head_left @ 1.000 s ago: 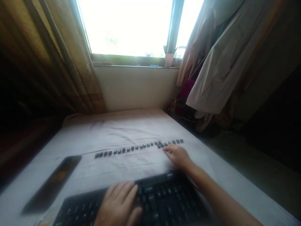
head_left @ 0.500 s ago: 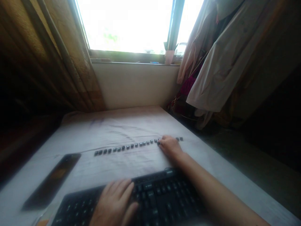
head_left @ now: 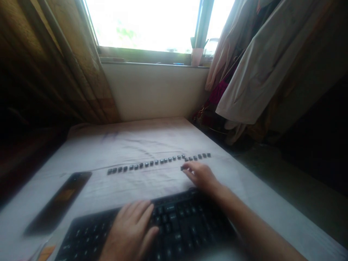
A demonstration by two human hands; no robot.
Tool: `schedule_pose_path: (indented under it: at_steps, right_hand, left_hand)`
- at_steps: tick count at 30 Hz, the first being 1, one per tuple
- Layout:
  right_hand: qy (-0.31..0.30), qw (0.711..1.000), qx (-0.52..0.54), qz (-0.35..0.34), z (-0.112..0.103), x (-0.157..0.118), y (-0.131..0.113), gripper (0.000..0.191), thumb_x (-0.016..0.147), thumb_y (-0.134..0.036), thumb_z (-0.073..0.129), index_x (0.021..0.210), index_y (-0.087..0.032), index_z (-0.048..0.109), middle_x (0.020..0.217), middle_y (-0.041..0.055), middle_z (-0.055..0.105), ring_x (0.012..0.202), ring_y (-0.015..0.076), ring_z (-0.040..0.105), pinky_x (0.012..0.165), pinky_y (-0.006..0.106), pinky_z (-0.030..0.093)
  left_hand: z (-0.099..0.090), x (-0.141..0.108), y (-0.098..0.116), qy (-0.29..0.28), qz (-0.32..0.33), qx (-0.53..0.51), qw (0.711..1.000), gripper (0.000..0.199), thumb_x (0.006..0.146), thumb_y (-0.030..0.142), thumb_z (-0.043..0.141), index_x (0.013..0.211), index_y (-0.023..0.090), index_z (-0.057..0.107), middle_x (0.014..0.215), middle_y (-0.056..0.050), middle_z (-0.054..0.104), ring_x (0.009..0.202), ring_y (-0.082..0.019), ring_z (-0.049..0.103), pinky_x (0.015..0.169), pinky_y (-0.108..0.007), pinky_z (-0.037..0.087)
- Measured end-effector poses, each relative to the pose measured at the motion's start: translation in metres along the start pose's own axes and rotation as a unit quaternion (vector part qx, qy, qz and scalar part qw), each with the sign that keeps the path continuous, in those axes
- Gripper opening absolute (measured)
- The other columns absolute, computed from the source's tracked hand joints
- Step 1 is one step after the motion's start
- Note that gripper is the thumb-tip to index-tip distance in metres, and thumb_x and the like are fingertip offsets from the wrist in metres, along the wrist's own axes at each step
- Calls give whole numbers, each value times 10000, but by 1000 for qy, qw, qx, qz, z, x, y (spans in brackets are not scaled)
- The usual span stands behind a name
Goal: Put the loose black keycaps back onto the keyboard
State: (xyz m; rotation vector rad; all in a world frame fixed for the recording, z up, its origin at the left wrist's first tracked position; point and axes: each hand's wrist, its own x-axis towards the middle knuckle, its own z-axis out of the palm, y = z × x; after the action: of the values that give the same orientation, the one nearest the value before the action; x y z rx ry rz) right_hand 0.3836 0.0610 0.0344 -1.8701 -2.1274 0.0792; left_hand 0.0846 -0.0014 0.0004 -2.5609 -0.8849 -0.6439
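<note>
A black keyboard [head_left: 174,217] lies on the pale cloth [head_left: 136,185] in front of me, its far edge tilted across the view. My left hand [head_left: 130,230] rests flat over its left part, fingers spread, holding nothing. Beyond it, small dark keycaps [head_left: 146,164] form a long row, with several more at the right end of the row. Just on the near side of the row, my right hand [head_left: 199,174] pinches a single keycap [head_left: 182,168] between thumb and fingertips. My right forearm passes over the keyboard's right side.
A dark phone-like slab [head_left: 63,197] lies left of the keyboard. An orange-and-clear item [head_left: 46,252] is at the lower left. Behind are a curtain [head_left: 81,65], a window sill with a pink cup [head_left: 197,57], and hanging clothes [head_left: 252,76] at the right.
My right hand has drawn back slightly from the row, a keycap now visible in its pinch. Keycaps it was covering now show. My left hand stays on the keyboard; the view has tilted slightly down.
</note>
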Motion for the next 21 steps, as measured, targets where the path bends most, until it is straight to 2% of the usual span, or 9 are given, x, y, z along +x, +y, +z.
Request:
schedule_pose_path:
  at_steps: [6,10,17,21]
  right_hand:
    - [0,996,87,-20,-5,-44,-12,93,845,-167,643,902,-207,704,828,7,747,714,150,686,690,249,520]
    - [2,987,158,-22,-9,-63,-20,85,820,-156,641,854,-207,699,809,10,742,718,158,687,686,257,519]
    - [-49,974,220,4,-12,-76,-26,104,812,-154,654,885,-196,715,856,28,757,788,174,702,743,271,527]
    - [-63,969,240,-5,-8,-79,-24,113,822,-166,653,904,-199,723,859,24,761,790,173,703,758,274,531]
  left_hand:
    - [-1,0,2,-16,-17,-21,1000,351,933,386,544,1204,186,645,1188,-79,718,1035,-273,674,892,-442,524]
    - [-3,2,4,-35,-31,-39,998,334,936,371,543,1200,198,651,1197,-83,711,1048,-281,665,918,-457,503]
    - [-11,10,14,-32,-33,-42,998,339,952,312,500,1226,170,641,1246,-105,686,1104,-295,642,972,-480,463]
    - [-12,15,23,-42,-21,-56,997,343,938,298,518,1239,187,641,1256,-97,686,1115,-293,643,990,-487,462]
